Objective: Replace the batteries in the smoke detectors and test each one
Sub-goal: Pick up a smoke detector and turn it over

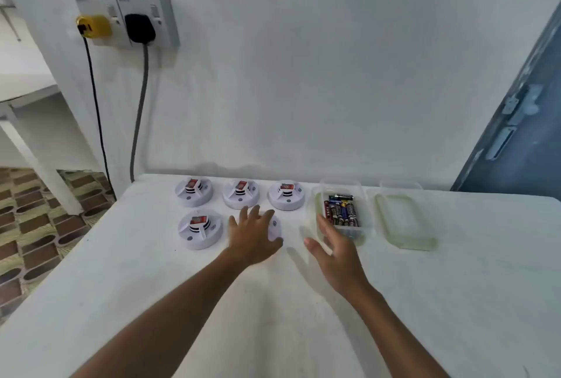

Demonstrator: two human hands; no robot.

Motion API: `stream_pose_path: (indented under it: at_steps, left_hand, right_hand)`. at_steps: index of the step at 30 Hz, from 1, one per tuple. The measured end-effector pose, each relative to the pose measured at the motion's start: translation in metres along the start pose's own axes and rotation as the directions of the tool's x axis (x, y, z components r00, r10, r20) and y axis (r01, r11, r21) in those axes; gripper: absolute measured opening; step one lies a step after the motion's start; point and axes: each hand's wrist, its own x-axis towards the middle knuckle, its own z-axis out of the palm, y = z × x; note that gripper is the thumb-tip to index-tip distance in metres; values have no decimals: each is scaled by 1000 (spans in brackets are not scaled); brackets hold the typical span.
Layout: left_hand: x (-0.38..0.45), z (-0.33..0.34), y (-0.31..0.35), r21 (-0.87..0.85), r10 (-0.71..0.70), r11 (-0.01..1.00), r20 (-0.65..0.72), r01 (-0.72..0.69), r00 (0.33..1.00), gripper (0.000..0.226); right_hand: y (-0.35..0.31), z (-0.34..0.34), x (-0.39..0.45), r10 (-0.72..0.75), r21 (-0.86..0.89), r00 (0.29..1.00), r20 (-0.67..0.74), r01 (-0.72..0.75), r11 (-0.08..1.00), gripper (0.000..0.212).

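Fifth smoke detector (274,230) front row, left of battery container (315,210), mostly hidden under left hand (253,233); fingers spread, resting on it. Right hand (334,248) hovers just before container, fingers loosely spread, holding nothing. Four more detectors (198,229) further left/behind: white discs, red-labelled tops. Batteries (343,210) inside container, lid (400,219) to its right. White table (455,301), white wall, double socket (127,22).

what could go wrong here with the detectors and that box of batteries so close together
1. The left hand covers the fifth smoke detector; four near-identical detectors, like the one beside it, sit close, so finished and unfinished units may get confused.
2. The right hand reaches past the open battery container; a knock might spill the batteries.
3. Its lid lies off.
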Motion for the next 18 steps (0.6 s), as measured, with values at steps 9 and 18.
stream_pose_path:
  at_steps: [9,18]
  left_hand:
    - [7,10,-8,-290,31,957,24,-23,999,79]
    - [-39,-36,18,-820,-14,-501,328,277,945,48]
  right_hand:
    - [4,32,2,122,211,991,-53,-108,972,55]
    - [-18,35,15,-4,223,998,-59,18,975,83]
